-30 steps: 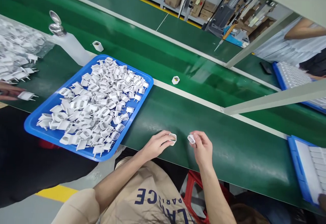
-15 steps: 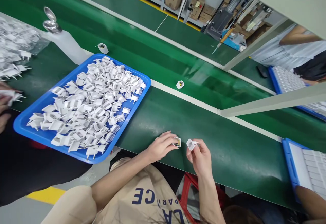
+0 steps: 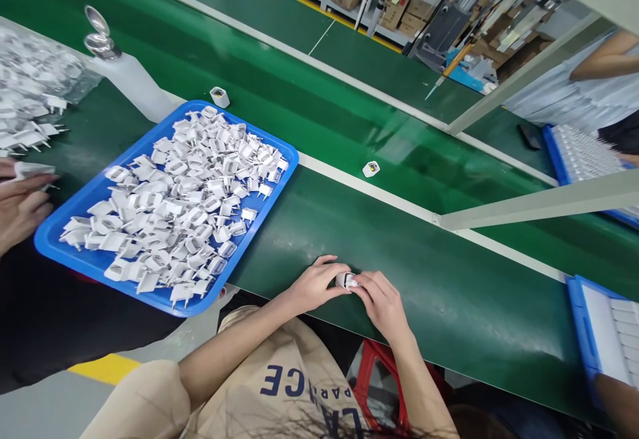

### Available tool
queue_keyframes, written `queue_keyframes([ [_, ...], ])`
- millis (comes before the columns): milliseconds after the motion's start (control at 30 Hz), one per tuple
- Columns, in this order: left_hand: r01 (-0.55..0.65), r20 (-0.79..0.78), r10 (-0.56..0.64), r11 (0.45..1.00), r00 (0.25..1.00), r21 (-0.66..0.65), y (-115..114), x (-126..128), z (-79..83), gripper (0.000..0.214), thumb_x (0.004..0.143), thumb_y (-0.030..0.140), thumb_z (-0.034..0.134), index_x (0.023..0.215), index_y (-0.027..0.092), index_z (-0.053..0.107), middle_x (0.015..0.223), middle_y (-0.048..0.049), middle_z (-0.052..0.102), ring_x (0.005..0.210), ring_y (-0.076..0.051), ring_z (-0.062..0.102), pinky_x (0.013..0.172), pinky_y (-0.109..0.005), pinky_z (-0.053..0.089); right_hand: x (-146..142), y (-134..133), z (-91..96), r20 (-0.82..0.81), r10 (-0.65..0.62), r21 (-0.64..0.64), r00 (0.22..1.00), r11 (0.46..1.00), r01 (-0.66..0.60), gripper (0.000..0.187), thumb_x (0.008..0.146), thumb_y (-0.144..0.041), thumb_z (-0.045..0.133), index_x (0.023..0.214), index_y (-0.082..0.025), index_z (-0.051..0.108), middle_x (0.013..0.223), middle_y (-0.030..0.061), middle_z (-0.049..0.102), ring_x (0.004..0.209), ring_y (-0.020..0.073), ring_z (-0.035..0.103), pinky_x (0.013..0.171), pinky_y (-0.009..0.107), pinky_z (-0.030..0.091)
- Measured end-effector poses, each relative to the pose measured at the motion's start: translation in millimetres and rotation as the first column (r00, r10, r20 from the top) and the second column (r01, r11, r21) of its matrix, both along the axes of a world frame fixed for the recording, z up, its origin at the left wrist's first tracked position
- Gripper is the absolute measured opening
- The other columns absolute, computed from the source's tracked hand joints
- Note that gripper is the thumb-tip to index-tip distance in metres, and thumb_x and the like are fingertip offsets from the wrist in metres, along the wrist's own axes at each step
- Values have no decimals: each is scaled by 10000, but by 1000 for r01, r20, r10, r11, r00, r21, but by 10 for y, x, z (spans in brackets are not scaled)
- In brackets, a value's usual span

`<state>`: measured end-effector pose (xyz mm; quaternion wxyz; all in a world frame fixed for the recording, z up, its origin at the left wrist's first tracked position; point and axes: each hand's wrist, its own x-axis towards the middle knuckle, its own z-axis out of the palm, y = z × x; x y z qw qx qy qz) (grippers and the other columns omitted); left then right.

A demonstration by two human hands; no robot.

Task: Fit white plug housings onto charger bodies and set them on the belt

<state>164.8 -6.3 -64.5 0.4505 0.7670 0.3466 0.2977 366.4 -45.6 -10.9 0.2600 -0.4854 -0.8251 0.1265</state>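
Observation:
Close to the table's near edge, my left hand (image 3: 315, 286) grips a white charger housing (image 3: 341, 280) between thumb and fingers. My right hand (image 3: 383, 302) pinches a small white plug cap (image 3: 353, 282) against the housing's open end. The two parts touch; whether they are fully joined is hidden by my fingers. Left of my hands, a blue tray (image 3: 260, 231) holds a heap of loose white plug caps (image 3: 174, 193) with metal pins.
Two more charger housings, one (image 3: 371, 169) beyond the white rail and another (image 3: 219, 97) behind the tray, lie apart. A white pump bottle (image 3: 137, 86) stands behind the tray. At far left, a co-worker's hands (image 3: 22, 216) hold white parts. Another blue tray (image 3: 582, 322) sits at right.
My right hand has moved left and brought the plug cap against the charger housing in my left hand. The co-worker's hands at left have come further into view.

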Motion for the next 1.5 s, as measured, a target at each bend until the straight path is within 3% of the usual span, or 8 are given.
queue_keyframes([
  [267, 9, 36, -10, 999, 999, 35, -2, 2, 11, 236, 974, 402, 612, 1133, 228, 603, 1084, -27, 736, 951, -173, 703, 1183, -424, 415, -9, 61, 54, 40, 33, -27, 999, 999, -32, 124, 1020, -205, 524, 1077, -214, 634, 976, 69, 698, 823, 188, 631, 749, 338, 527],
  [633, 18, 77, -22, 999, 997, 46, -4, -8, 45, 232, 997, 415, 570, 1083, 206, 620, 1045, -25, 734, 935, -162, 700, 1179, -407, 411, -91, 72, 170, 110, 45, -146, 993, 989, -29, 175, 1051, -213, 443, 1069, -199, 616, 958, 70, 669, 838, 179, 617, 755, 309, 506],
  [867, 41, 103, -38, 999, 994, -30, -3, -34, 6, 195, 1004, 375, 556, 1065, 213, 647, 1063, -28, 733, 944, -170, 693, 1208, -410, 384, -164, 56, 6, 162, 43, -28, 986, 999, -39, 177, 1029, -195, 467, 1088, -217, 632, 900, 65, 657, 738, 189, 552, 694, 328, 468],
  [1033, 65, 84, -54, 990, 995, -129, 12, -59, 4, 168, 991, 323, 571, 1115, 242, 651, 1125, -13, 725, 1042, -182, 674, 1227, -411, 361, -208, 1, -152, 81, -28, -7, 996, 1000, 29, 174, 1021, -204, 459, 987, -193, 630, 815, 69, 625, 715, 198, 513, 670, 341, 424],
  [1200, 24, 74, -9, 977, 997, -211, 38, -41, 55, 180, 946, 299, 630, 1109, 243, 682, 1165, -31, 718, 1210, -220, 612, 1114, -369, 478, -213, 57, -168, 10, -75, -48, 997, 996, 76, 187, 1031, -271, 456, 942, -199, 604, 802, 55, 606, 713, 184, 544, 661, 319, 443],
  [1300, -44, 129, 94, 936, 987, -350, 58, -15, 130, 238, 896, 306, 681, 1119, 221, 688, 1168, -54, 728, 1156, -232, 655, 1054, -382, 524, -170, 127, -114, -54, -94, -92, 994, 992, 88, 180, 1053, -321, 432, 1046, -203, 568, 815, 20, 596, 672, 144, 565, 626, 271, 487],
  [1367, -38, 236, 176, 869, 956, -494, 66, -15, 218, 295, 869, 338, 703, 1122, 189, 684, 1136, -76, 744, 1080, -231, 700, 1006, -386, 558, -143, 120, -75, -135, -130, -121, 982, 986, 114, 243, 1070, -356, 381, 1207, -200, 509, 835, 8, 583, 660, 129, 574, 604, 250, 511],
  [1500, 53, 404, 285, 758, 869, -650, 41, -53, 477, 393, 811, 425, 765, 1078, 147, 692, 1083, -113, 763, 1026, -244, 729, 941, -374, 592, -153, -63, -6, -354, -211, -85, 911, 977, 193, 626, 941, -527, 628, 1431, -220, 387, 1131, 105, 558, 863, 185, 621, 717, 335, 583],
])
